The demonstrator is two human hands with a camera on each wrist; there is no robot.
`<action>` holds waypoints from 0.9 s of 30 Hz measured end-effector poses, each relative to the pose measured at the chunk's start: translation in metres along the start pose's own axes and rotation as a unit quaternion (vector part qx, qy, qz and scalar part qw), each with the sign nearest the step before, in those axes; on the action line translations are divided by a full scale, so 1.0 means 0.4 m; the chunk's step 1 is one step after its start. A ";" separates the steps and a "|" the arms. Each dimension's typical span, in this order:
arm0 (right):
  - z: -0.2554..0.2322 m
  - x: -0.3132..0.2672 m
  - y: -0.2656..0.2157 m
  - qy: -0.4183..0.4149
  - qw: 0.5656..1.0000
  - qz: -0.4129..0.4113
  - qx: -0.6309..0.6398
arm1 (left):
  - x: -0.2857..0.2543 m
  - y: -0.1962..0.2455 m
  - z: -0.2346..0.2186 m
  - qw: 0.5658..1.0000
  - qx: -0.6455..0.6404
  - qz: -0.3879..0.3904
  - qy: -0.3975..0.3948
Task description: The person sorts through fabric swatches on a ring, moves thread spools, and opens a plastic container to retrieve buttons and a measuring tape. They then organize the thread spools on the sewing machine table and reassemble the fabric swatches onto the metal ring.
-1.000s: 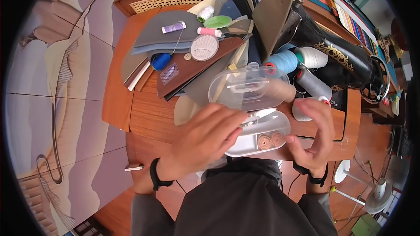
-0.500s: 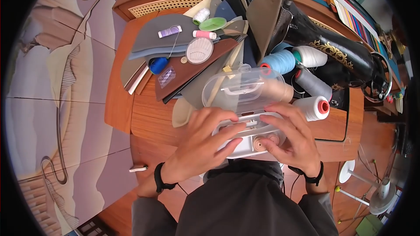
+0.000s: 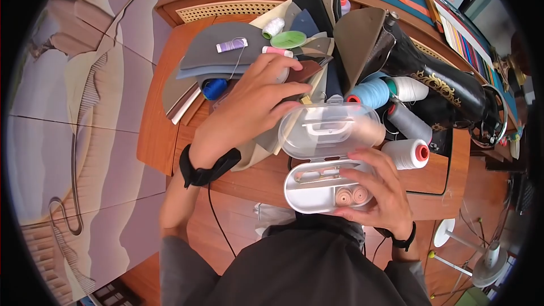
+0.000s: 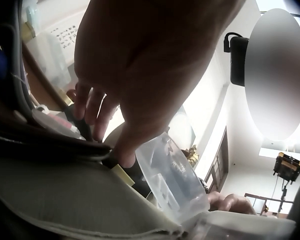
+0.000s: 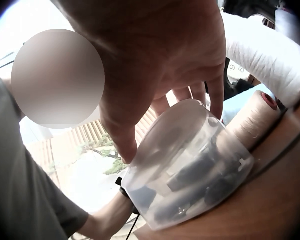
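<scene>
A small white plastic case (image 3: 309,195) stands at the table's front with its clear handled lid (image 3: 328,130) tipped back. Two pinkish-beige rolls (image 3: 351,195) sit in its right compartment, and slim bobbin-like pieces (image 3: 317,174) lie in the back one. My right hand (image 3: 385,192) holds the case's right end, thumb at the near rim and fingers over the far side; the right wrist view shows the case's translucent wall (image 5: 190,170) between them. My left hand (image 3: 249,102) reaches over the leather pieces with spread, empty fingers, near a pink thread spool (image 3: 277,51).
Leather pieces (image 3: 218,45) pile up behind, bearing a purple spool (image 3: 232,45), a green oval dish (image 3: 288,39) and blue thread (image 3: 215,89). Large thread cones (image 3: 407,154) and a black sewing machine (image 3: 433,73) stand to the right.
My left hand has left the case and moved back and left over the leather pile, covering the round white disc there. My right hand has stayed at the case's right end.
</scene>
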State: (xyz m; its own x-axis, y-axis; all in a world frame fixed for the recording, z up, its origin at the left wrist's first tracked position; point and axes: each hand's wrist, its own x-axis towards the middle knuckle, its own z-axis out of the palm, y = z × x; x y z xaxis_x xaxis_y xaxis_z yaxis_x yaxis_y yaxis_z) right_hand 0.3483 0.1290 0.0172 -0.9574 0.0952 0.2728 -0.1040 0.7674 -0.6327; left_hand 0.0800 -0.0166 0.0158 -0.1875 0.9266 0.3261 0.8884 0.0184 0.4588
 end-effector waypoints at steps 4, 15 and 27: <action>-0.003 -0.009 0.001 -0.002 1.000 0.015 -0.010 | 0.007 -0.012 0.009 0.999 -0.036 -0.001 -0.021; 0.002 -0.014 0.013 0.011 1.000 -0.001 -0.009 | -0.027 0.018 -0.042 0.987 -0.100 -0.042 0.120; 0.007 -0.011 0.020 0.026 1.000 0.001 0.015 | -0.175 0.212 0.001 0.993 -0.031 0.052 -0.098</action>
State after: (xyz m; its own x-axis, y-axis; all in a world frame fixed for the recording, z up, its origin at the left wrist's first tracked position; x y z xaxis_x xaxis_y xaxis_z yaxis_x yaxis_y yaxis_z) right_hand 0.3509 0.1330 0.0090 -0.9425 0.1290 0.3082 -0.1116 0.7479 -0.6544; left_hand 0.1685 -0.0798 0.0315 -0.0057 0.9776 0.2102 0.8696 -0.0989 0.4837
